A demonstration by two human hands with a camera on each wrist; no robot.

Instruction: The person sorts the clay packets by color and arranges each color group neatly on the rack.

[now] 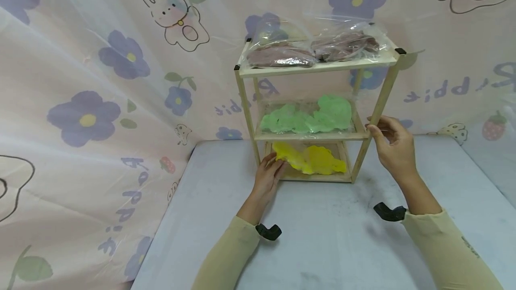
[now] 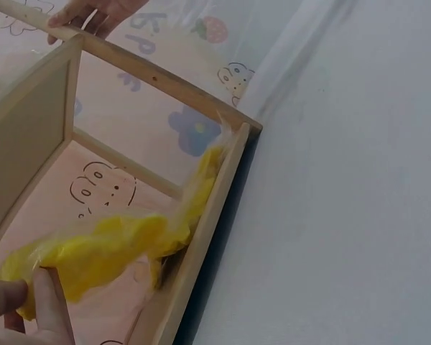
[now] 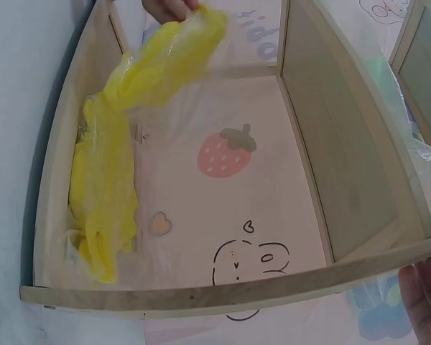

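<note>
A three-tier wooden shelf (image 1: 312, 137) stands on the white table. On its bottom tier lies a clear plastic bag of yellow material (image 1: 320, 159), whose left end my left hand (image 1: 266, 180) pinches between thumb and fingers. The left wrist view shows that end of the bag (image 2: 108, 251) raised off the tier, while the other part rests on the board. My right hand (image 1: 397, 151) grips the shelf's right front post near the middle tier, thumb in front. Only a few right-hand fingers (image 3: 424, 295) appear at the edge of the right wrist view.
A clear bag of green material (image 1: 308, 117) lies on the middle tier. On the top tier are brownish items in clear plastic (image 1: 314, 50). A printed curtain (image 1: 88, 120) with flowers and rabbits hangs behind and to the left of the table (image 1: 314, 236).
</note>
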